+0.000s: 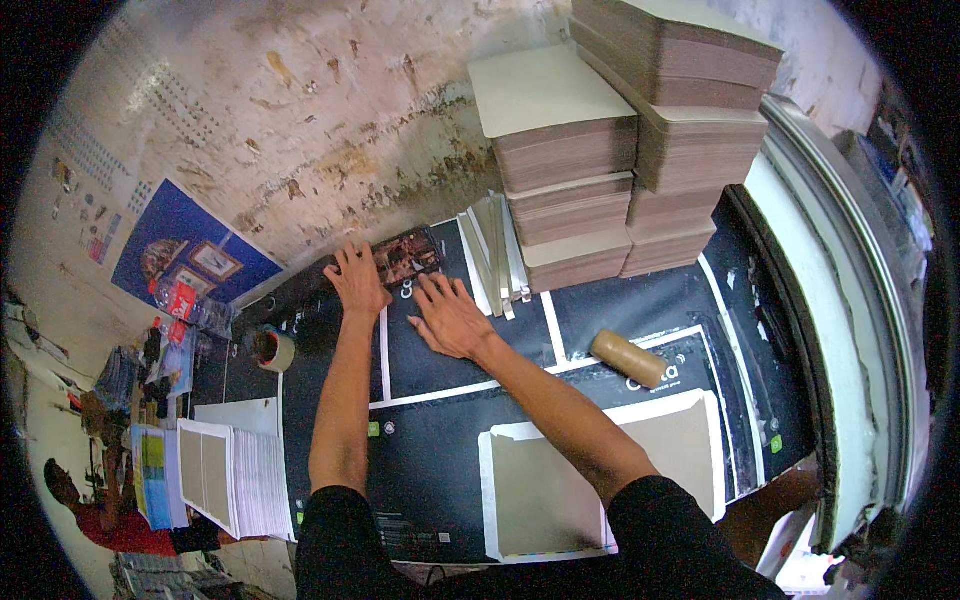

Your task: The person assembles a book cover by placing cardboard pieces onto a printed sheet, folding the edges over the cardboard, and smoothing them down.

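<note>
A phone [408, 258] with a lit screen lies on its long side at the back of the black-covered table, near the wall. My left hand [358, 280] is at its left end, fingers spread, with the fingertips at or near its edge. My right hand [450, 318] rests just below the phone's right end, palm down, with its fingers apart and its fingertips close to the lower edge. Neither hand visibly grips anything. Beneath my right forearm lies a white-edged cover with grey boards [545, 495].
Tall stacks of grey boards [570, 150] stand at the back right, beside thin light strips [490, 255]. A brown cylinder [630, 360] lies at right. A tape roll [273, 350], bottle [190, 302] and stacked covers [235, 480] are at left. A person [115, 520] is at far left.
</note>
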`<state>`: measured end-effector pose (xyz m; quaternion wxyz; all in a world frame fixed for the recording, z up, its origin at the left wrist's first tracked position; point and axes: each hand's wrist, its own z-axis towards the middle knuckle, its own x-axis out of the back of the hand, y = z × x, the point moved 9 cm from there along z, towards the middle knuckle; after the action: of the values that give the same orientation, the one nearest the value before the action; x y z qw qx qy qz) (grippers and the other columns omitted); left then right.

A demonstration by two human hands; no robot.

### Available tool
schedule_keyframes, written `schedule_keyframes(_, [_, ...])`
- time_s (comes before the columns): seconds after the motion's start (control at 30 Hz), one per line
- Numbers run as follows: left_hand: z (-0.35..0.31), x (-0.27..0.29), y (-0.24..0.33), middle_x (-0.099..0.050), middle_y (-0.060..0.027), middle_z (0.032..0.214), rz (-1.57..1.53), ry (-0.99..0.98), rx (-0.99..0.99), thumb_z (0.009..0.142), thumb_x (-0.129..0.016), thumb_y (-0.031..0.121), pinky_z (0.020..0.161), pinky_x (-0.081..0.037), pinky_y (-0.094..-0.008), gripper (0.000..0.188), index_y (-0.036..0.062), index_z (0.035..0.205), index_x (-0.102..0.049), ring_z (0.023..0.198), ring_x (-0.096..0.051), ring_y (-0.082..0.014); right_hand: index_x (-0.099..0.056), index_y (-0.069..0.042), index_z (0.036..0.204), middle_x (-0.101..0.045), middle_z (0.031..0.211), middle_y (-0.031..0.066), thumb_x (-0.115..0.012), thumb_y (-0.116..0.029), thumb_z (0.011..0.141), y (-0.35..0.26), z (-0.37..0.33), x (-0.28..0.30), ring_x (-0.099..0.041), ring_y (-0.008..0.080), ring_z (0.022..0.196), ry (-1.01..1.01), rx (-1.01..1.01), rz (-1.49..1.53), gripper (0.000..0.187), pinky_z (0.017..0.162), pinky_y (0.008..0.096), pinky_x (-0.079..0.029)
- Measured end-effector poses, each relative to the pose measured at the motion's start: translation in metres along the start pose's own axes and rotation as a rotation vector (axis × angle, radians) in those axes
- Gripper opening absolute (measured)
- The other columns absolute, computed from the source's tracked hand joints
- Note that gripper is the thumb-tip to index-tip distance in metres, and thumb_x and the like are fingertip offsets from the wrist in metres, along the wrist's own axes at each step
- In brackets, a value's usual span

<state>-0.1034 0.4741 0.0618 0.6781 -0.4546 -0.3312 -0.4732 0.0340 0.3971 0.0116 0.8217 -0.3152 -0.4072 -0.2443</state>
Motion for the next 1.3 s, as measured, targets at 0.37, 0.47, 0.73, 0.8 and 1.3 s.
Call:
schedule_keyframes(0.37, [0.000, -0.002, -0.003, -0.049, -0.0144, 0.135, -0.024, 0.009, -0.005, 0.050, -0.096, 0.017, 0.099, -0.038, -0.0538, 0.095, 0.0092, 0.134, -0.053, 0.129, -0.046, -0.0352, -0.056, 0.004, 0.134, -0.046, 0.153, 0.0262, -0.052, -0.046, 0.101, 0.004, 0.002, 0.006, -0.042, 0.0397, 0.140, 0.006, -0.077, -0.028, 0.060, 0.114, 0.0542, -0.034])
schedule_keyframes(0.47, [0.000, 0.001, 0.004, -0.049, -0.0144, 0.134, -0.008, -0.005, -0.014, 0.049, -0.097, 0.017, 0.098, -0.038, -0.0526, 0.094, 0.0092, 0.133, -0.054, 0.128, -0.047, -0.0349, -0.054, 0.005, 0.135, -0.041, 0.158, 0.0267, -0.052, -0.051, 0.101, 0.010, 0.000, 0.003, -0.039, 0.0404, 0.144, -0.031, -0.104, -0.036, 0.066, 0.115, 0.0546, -0.033])
schedule_keyframes(0.73, [-0.002, 0.000, 0.000, -0.049, -0.0148, 0.135, 0.000, 0.042, -0.004, 0.047, -0.099, 0.019, 0.097, -0.038, -0.0524, 0.098, 0.0089, 0.133, -0.054, 0.129, -0.047, -0.0352, -0.050, 0.006, 0.141, -0.029, 0.165, 0.0278, -0.052, -0.060, 0.098, 0.011, 0.003, 0.000, -0.034, 0.0416, 0.148, -0.072, -0.121, -0.020, 0.079, 0.116, 0.0557, -0.032])
schedule_keyframes(0.8, [-0.002, 0.000, -0.001, -0.049, -0.0149, 0.135, 0.001, 0.045, 0.002, 0.046, -0.099, 0.020, 0.097, -0.038, -0.0528, 0.099, 0.0087, 0.134, -0.054, 0.129, -0.047, -0.0352, -0.048, 0.006, 0.144, -0.026, 0.167, 0.0275, -0.052, -0.063, 0.097, 0.012, 0.003, 0.000, -0.033, 0.0418, 0.149, -0.084, -0.141, -0.019, 0.083, 0.117, 0.0560, -0.031])
schedule_keyframes(1.3, [-0.004, 0.002, -0.002, -0.050, -0.0146, 0.134, -0.030, 0.020, 0.024, 0.046, -0.097, 0.016, 0.100, -0.038, -0.0538, 0.099, 0.0090, 0.135, -0.054, 0.127, -0.047, -0.0363, -0.052, 0.006, 0.141, -0.040, 0.158, 0.0274, -0.054, -0.062, 0.096, 0.001, 0.002, 0.006, -0.041, 0.0417, 0.142, -0.047, 0.012, 0.017, 0.082, 0.115, 0.0553, -0.035])
